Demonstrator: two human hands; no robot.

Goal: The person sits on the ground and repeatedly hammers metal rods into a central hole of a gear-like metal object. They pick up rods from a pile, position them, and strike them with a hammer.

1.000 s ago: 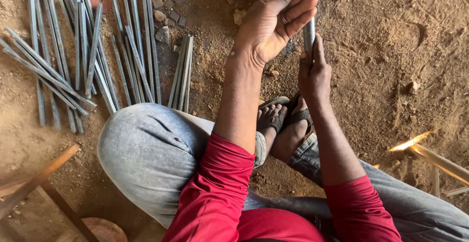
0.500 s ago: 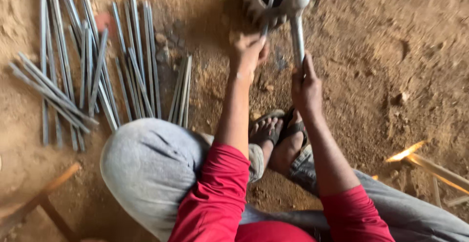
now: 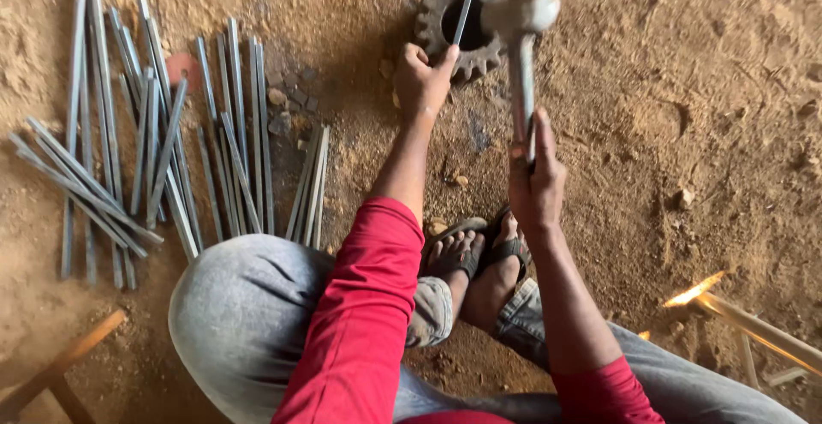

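Note:
A rusty toothed gear [image 3: 438,14] lies flat on the dirt floor at the top middle. My left hand [image 3: 422,79] grips a thin metal rod [image 3: 467,4] that stands in the gear's centre hole. My right hand [image 3: 536,180] is closed on the handle of a metal hammer [image 3: 521,43], whose head hovers just right of the gear, beside the rod. My sandalled feet [image 3: 471,257] rest together below the gear.
A pile of several long thin metal rods [image 3: 154,150] lies on the dirt at the left, with a few more [image 3: 310,186] beside my left knee. A wooden piece [image 3: 60,364] sits at bottom left. Sunlit wooden sticks [image 3: 753,325] lie at the right.
My view has tilted down, bringing the gear fully into view. My left hand lowered and set the rod into the gear's hole, while the hammer stays raised beside it.

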